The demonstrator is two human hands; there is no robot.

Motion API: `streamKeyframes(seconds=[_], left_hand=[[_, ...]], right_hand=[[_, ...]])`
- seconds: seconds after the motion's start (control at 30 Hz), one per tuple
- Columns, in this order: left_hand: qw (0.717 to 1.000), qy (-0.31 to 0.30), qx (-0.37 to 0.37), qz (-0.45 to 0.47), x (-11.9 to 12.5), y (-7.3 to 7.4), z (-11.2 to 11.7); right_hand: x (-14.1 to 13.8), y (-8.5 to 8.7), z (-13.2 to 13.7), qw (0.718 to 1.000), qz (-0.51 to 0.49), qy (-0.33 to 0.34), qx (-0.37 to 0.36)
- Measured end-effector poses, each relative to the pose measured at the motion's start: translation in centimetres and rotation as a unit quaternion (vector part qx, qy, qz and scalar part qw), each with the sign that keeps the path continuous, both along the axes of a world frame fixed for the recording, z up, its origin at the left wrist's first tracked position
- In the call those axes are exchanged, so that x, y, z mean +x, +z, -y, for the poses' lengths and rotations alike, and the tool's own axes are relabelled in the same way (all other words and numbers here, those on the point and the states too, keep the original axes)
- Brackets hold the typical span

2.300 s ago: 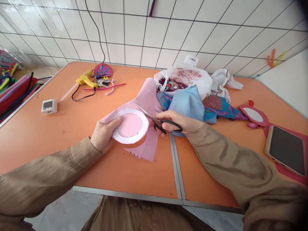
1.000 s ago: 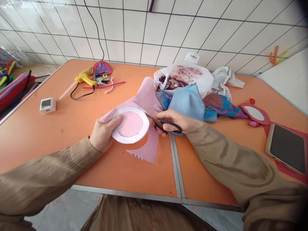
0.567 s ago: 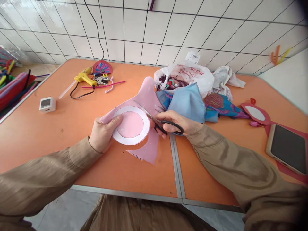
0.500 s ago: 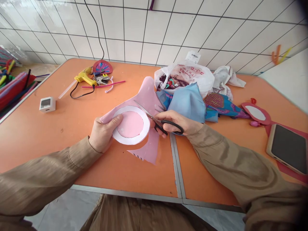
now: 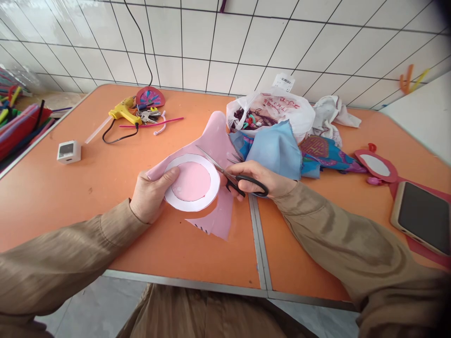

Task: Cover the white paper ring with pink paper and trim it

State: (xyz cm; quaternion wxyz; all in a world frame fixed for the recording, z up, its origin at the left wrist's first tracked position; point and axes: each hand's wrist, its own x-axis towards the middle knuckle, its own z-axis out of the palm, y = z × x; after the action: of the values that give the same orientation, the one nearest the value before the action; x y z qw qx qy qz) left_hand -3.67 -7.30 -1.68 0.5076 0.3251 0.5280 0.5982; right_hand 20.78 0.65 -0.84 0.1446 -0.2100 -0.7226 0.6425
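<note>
My left hand pinches a white ring together with the pink sheet under it, thumb on top. Pink shows through the ring's round hole. Black-handled scissors are in my right hand, their blades slightly apart at the ring's upper right edge, over the pink sheet. A partly cut strip of the pink sheet hangs down toward the table, with a few dark marks near its lower edge. The right fingertips are partly hidden behind the scissors and sheet.
On the orange table lie a yellow glue gun, keys and a small white device at left. A white plastic bag, blue cloth, a red-rimmed oval piece and a phone are right.
</note>
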Motion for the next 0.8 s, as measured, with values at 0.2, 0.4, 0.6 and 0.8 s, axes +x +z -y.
streamKeyframes(seconds=[0.2,0.4,0.6,0.8], left_hand=[[1.000,-0.011,-0.002,-0.003,0.0,0.1,0.1],[1.000,-0.006,0.000,-0.012,0.0,0.2,0.1],[1.000,-0.011,0.004,-0.016,-0.2,0.2,0.1],[1.000,-0.021,0.011,-0.007,-0.1,0.1,0.1]], right_hand=[[0.2,-0.9,-0.4,0.999,-0.037,0.009,-0.018],[0.4,-0.9,-0.5,0.999,-0.034,0.012,-0.013],[0.5,-0.8,-0.4,0.999,-0.024,0.016,-0.016],[0.4,-1.1,-0.5,0.999,-0.039,0.008,-0.021]])
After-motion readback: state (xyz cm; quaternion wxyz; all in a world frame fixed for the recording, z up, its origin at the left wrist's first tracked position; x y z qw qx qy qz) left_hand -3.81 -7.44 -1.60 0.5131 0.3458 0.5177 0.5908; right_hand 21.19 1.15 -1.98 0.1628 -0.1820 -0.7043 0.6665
